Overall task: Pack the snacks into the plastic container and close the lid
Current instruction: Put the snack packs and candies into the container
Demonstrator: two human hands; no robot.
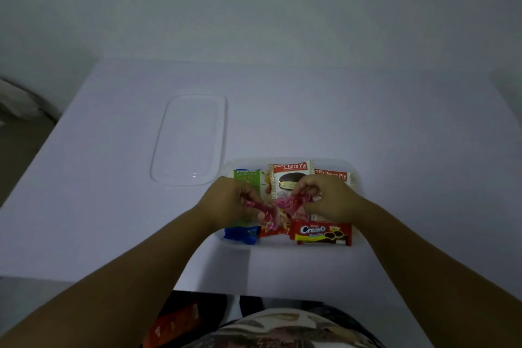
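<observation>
**Both hands on a pink packet over the container**

The left hand [226, 200] and right hand [329, 199] each pinch an end of a pink packet [282, 207] above the snack-filled container [356, 178] on the table [395, 121]. The lid [192, 138] lies apart, to its left.

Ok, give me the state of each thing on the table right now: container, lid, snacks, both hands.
Container: open, holding several snacks.
Lid: off, flat on the table, to the left of the container and apart from it.
Pink packet: held over the container by both hands.
Choco Pie packets: two, inside at the far side.
Cream-O packet: inside, near edge.
Green packet: inside, left.
Left hand: grip shut on pink packet.
Right hand: same.
</observation>
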